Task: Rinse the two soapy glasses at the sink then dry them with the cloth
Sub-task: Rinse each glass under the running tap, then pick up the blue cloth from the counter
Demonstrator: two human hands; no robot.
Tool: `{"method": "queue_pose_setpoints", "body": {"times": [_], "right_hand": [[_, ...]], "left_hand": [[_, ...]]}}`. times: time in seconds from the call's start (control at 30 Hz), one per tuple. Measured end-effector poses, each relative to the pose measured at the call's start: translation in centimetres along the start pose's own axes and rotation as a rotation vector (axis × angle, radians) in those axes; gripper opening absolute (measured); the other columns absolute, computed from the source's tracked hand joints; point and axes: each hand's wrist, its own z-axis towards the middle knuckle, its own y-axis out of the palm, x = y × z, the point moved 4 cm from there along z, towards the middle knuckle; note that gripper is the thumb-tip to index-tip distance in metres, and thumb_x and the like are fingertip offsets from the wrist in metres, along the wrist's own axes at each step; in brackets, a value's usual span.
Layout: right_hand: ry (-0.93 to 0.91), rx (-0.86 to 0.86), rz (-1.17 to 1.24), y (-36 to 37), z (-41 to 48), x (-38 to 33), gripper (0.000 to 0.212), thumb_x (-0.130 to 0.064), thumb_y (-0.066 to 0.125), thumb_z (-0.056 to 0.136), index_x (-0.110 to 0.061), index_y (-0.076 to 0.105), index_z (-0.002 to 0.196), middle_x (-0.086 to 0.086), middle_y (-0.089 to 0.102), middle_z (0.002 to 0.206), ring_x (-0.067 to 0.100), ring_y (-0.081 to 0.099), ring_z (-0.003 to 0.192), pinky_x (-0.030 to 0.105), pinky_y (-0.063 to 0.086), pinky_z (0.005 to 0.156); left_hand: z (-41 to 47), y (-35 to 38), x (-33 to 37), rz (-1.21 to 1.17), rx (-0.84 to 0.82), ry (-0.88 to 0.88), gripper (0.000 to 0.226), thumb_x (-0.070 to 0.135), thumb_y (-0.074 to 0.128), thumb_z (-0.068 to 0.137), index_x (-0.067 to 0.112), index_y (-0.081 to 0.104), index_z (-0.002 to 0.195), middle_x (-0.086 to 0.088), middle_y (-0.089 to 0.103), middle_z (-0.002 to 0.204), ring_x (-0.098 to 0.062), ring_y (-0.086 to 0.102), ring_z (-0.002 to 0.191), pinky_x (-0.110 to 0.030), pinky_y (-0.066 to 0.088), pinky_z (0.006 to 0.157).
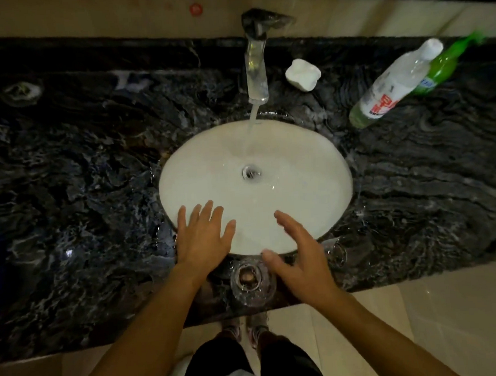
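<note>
A clear glass (pixel 252 281) stands upright on the dark marble counter at the sink's near edge, between my two wrists. A second clear glass (pixel 335 250) stands just right of my right hand, partly hidden by it. My left hand (pixel 203 238) hovers flat over the near left rim of the white oval sink (pixel 314 183), fingers spread, holding nothing. My right hand (pixel 296 252) is open with curved fingers over the near rim, empty, close to both glasses. Water runs from the tap (pixel 257 69) into the basin. No cloth is in view.
A white soap bar (pixel 303 74) lies right of the tap. A clear bottle (pixel 392 86) and a green bottle (pixel 443 65) stand at the back right. Two round objects (pixel 21 91) sit at the far left. The counter's front edge (pixel 423 275) is close to the glasses.
</note>
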Motion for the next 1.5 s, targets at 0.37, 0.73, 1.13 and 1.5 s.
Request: {"method": "queue_pose_setpoints", "body": {"times": [0.37,0.73,1.13,1.5], "right_hand": [[-0.362,0.348,-0.31,-9.3,21.3,-10.1,0.052,-0.019,0.067,0.096,-0.002,0.054,0.143,0.014,0.059,0.144,0.028,0.056,0.133,0.041,0.045,0.111],[-0.629,0.33,-0.639,-11.7,28.3,-11.7,0.056,-0.012,0.066,0.088,0.004,0.053,0.14,0.023,0.054,0.146,0.04,0.046,0.141,0.05,0.036,0.119],[-0.577,0.275,-0.592,-10.5,27.6,-7.8,0.068,-0.001,0.065,0.086,0.004,0.042,0.15,0.022,0.039,0.159,0.038,0.031,0.151,0.056,0.035,0.119],[-0.612,0.169,-0.569,2.7,24.9,-12.3,0.057,-0.023,0.061,0.093,-0.004,0.051,0.146,0.019,0.048,0.154,0.036,0.042,0.145,0.054,0.019,0.125]], "left_hand": [[10.9,-11.7,5.4,-0.298,0.222,0.122,0.058,0.039,0.048,0.106,0.014,0.036,0.157,-0.01,0.037,0.164,-0.028,0.033,0.151,-0.045,0.023,0.123],[17.7,-13.2,9.7,0.088,0.207,0.241,0.078,0.051,0.036,0.105,0.014,-0.001,0.163,-0.006,-0.007,0.173,-0.025,-0.006,0.159,-0.048,0.0,0.127],[18.3,-12.8,8.7,0.126,0.203,0.265,0.079,0.054,0.033,0.106,0.014,-0.005,0.163,-0.005,-0.011,0.172,-0.023,-0.008,0.159,-0.047,-0.004,0.127],[10.3,-13.5,-12.2,-0.045,0.22,-0.009,0.074,0.056,0.034,0.105,0.016,0.01,0.163,-0.004,0.003,0.173,-0.023,0.001,0.159,-0.044,0.0,0.128]]}}
